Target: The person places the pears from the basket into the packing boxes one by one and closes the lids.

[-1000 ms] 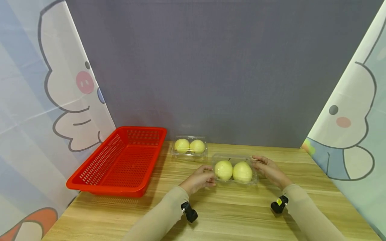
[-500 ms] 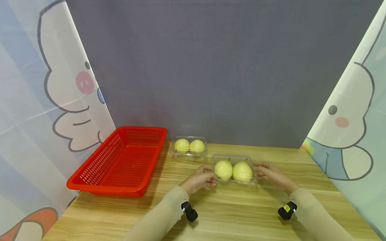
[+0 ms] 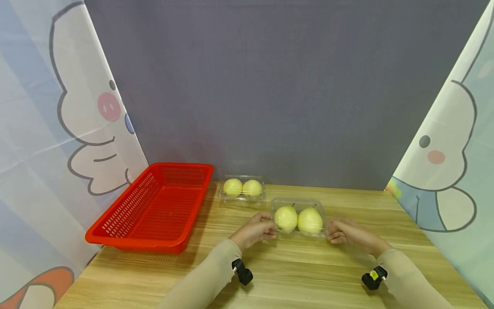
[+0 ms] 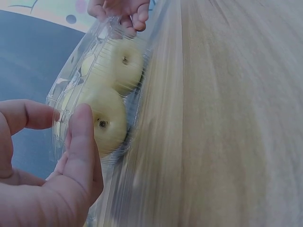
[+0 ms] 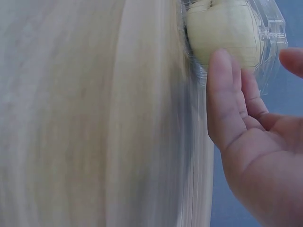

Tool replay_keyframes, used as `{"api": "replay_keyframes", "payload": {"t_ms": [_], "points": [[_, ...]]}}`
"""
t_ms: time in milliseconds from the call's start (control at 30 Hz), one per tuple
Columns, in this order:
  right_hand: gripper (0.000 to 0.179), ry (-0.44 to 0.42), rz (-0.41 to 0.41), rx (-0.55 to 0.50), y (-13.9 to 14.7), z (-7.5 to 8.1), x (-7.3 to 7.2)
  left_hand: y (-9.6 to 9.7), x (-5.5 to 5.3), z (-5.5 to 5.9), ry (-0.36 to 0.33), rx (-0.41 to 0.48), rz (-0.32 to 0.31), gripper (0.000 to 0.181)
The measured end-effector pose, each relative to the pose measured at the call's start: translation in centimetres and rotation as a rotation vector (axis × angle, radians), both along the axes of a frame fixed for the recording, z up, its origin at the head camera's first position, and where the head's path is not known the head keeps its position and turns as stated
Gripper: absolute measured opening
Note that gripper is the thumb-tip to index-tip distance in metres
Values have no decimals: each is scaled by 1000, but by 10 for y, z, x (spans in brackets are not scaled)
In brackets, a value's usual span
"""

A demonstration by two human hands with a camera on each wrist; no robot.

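Observation:
In the head view, a clear plastic fruit box (image 3: 298,201) holding two pale yellow pears (image 3: 310,221) sits on the wooden table. At its left end is my left hand (image 3: 253,231); the left wrist view shows thumb and fingers (image 4: 81,142) pinching the box's end. My right hand (image 3: 353,234) is by the right end. Seen from the right wrist, its fingers (image 5: 221,94) are fairly straight and lie against or just before the box, thumb spread apart. Whether these fingertips press the plastic cannot be made out.
Behind and to the left stands a second clear box (image 3: 242,177) with two more pears. A red slotted basket (image 3: 193,216) occupies the table's left side. A grey backdrop (image 3: 270,86) rises along the back edge, with printed cloths at both sides.
My right hand has come down and slightly toward me along the box's right end, its fingers drawing in. The left hand and both boxes stay about where they were.

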State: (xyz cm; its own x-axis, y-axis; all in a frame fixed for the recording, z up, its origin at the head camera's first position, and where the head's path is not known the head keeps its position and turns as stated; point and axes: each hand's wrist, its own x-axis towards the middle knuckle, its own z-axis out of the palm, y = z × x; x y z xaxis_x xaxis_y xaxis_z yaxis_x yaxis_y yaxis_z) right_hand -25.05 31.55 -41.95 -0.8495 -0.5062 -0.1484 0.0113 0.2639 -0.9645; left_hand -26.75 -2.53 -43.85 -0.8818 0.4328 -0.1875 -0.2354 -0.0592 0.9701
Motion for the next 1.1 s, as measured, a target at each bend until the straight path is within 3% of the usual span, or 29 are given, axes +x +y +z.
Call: {"api": "replay_keyframes", "payload": {"t_ms": [100,300,800,1100], "points": [[54,-1,42,-10,1,-1,2,0,0,0,-1,-4,-4,53],[33,-19,69,-10,1,-3,5,-2,1,0,-2,-10,-4,52],[34,-64,147,-70,-3,-4,5,-1,2,1,2,-6,6,53],[30,-39,149,-75,-3,-4,6,-1,1,1,-1,2,3,54]]}}
